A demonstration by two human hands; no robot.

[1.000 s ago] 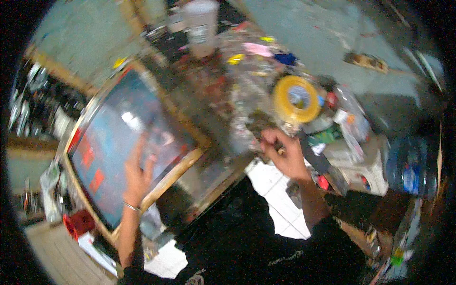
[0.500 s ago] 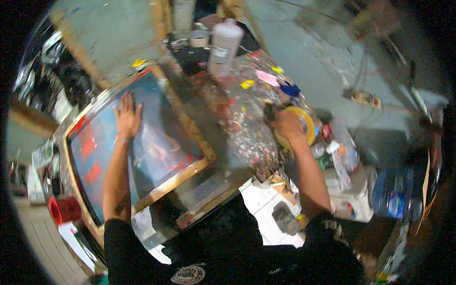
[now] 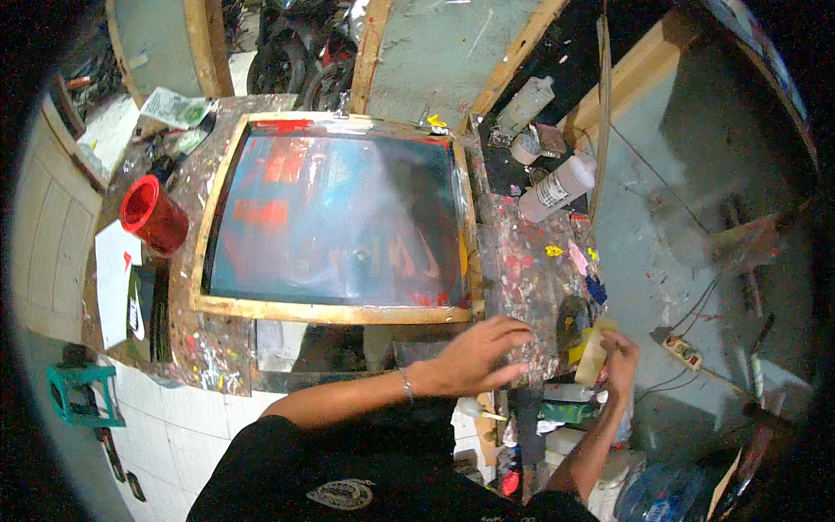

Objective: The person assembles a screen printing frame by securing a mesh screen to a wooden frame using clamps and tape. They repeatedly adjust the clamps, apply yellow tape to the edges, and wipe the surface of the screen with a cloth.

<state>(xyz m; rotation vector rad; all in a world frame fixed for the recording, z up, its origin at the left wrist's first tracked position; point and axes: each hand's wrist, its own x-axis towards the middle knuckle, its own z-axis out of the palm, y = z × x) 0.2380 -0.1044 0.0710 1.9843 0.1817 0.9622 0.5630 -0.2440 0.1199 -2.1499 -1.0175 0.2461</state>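
A wooden-framed printing screen [image 3: 335,222] with blue mesh and red patches lies flat on the paint-spattered bench. My left hand [image 3: 483,352] reaches across to the right of the frame, fingers spread on a clear plastic sheet [image 3: 531,278] speckled with paint. My right hand [image 3: 619,357] grips a yellow roll of tape [image 3: 593,350] held on edge at the sheet's right rim. A bracelet sits on my left wrist.
A red cup [image 3: 152,213] stands left of the frame, with white paper [image 3: 113,278] beside it. White squeeze bottles [image 3: 557,187] stand behind the sheet. A power strip [image 3: 683,351] lies on the floor at right. Motorbikes are parked beyond the bench.
My left hand left the screen mesh and crossed to the plastic sheet at right. The right hand drew the tape roll toward the sheet's near right edge. The view swung over the bench.
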